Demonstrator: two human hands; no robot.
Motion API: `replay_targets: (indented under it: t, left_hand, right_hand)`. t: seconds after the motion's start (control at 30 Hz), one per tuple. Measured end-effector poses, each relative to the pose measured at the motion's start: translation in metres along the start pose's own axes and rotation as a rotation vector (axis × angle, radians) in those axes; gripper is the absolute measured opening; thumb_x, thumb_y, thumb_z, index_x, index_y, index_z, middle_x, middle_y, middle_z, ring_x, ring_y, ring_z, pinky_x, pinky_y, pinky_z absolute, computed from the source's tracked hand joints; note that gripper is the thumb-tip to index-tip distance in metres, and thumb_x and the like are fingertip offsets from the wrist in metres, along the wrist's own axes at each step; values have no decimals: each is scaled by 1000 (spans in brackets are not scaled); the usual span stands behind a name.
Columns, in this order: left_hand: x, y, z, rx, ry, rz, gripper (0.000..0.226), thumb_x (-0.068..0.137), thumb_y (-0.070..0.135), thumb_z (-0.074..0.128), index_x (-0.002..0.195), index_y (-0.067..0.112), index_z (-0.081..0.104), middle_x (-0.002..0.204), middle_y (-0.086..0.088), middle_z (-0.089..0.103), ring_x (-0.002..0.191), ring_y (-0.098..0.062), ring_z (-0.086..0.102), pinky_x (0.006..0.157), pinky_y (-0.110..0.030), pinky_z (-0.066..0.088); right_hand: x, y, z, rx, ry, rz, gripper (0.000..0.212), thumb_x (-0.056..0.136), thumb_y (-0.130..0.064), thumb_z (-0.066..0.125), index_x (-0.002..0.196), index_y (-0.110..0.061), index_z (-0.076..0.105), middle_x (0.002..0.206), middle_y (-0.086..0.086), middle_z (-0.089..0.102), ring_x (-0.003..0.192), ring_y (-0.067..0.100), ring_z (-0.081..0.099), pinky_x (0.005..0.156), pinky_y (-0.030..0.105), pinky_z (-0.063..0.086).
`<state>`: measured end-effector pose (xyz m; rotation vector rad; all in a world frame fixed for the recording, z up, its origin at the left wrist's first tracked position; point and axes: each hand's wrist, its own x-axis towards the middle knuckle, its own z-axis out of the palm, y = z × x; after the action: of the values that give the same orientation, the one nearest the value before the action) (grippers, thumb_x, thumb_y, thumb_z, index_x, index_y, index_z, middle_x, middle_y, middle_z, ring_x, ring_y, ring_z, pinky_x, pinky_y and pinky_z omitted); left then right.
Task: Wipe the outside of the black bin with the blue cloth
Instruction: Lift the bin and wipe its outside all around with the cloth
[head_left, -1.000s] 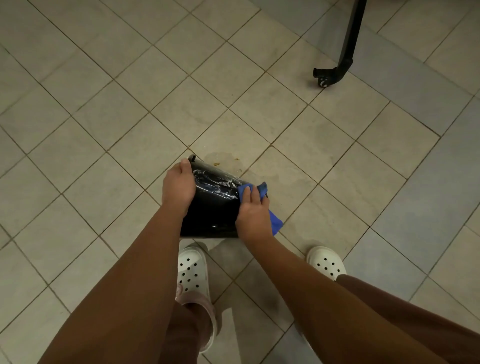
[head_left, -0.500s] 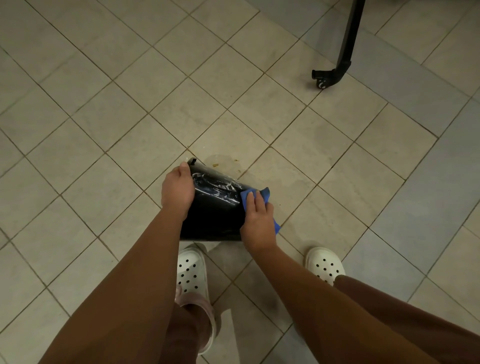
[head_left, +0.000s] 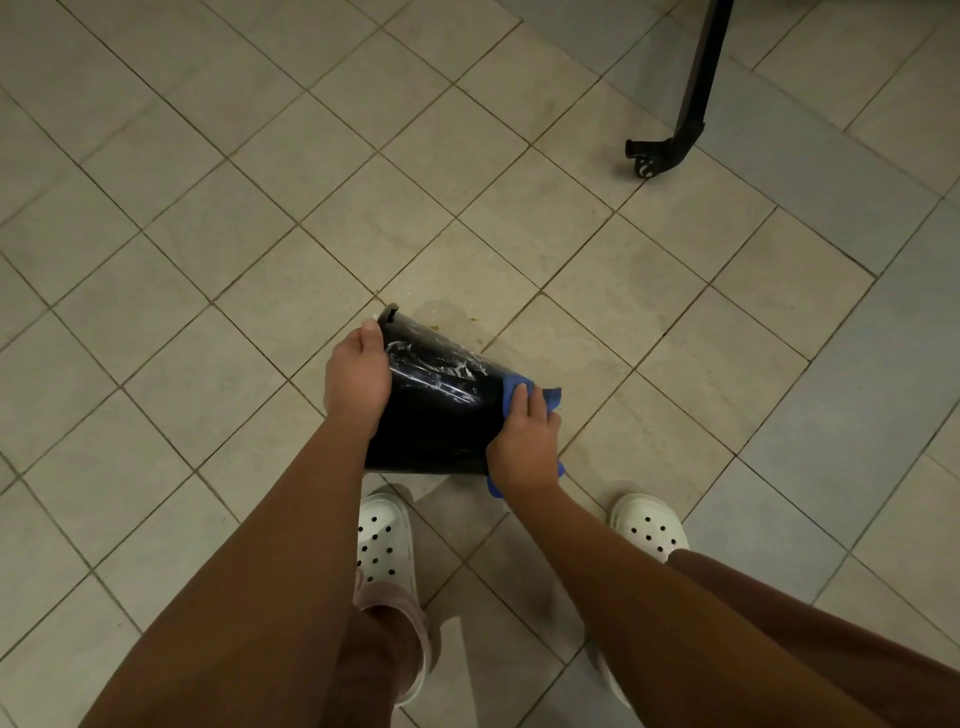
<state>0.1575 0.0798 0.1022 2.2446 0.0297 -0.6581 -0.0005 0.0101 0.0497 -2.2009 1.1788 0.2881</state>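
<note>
The black bin (head_left: 441, 415) is tilted over the tiled floor, its glossy side streaked with white smears near the far end. My left hand (head_left: 357, 378) grips the bin's left side close to its rim. My right hand (head_left: 524, 441) presses the blue cloth (head_left: 519, 389) flat against the bin's right side; cloth edges stick out above the fingers and below the wrist.
My two feet in white perforated clogs (head_left: 385, 545) (head_left: 649, 525) stand just behind the bin. A black metal leg with a caster (head_left: 670, 140) stands on the floor at the far right. A damp patch with small crumbs (head_left: 452, 325) lies beyond the bin.
My right hand with the blue cloth has slid along the bin's right side, first away from me and now slightly back. My left hand has kept its hold on the bin.
</note>
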Motion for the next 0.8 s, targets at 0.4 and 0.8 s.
replay_targets:
  t: [0.4,0.8]
  left_hand:
    - [2,-1,2,-22,25,0,43,105,41,28,101,15,62,97,-8,64,96,-27,60,85,-37,45]
    - [2,-2,3,31,4,59,41,104,43,29,103,20,63,102,-8,67,99,-27,61,95,-44,48]
  right_hand:
    - [2,16,8,-11,-8,-47,81,87,-8,55,149,-10,3,155,11,5,132,33,23,109,39,29]
    - [23,19,-8,-71,-21,-178,71,85,-4,53,146,-5,17,147,15,26,123,34,33,107,36,29]
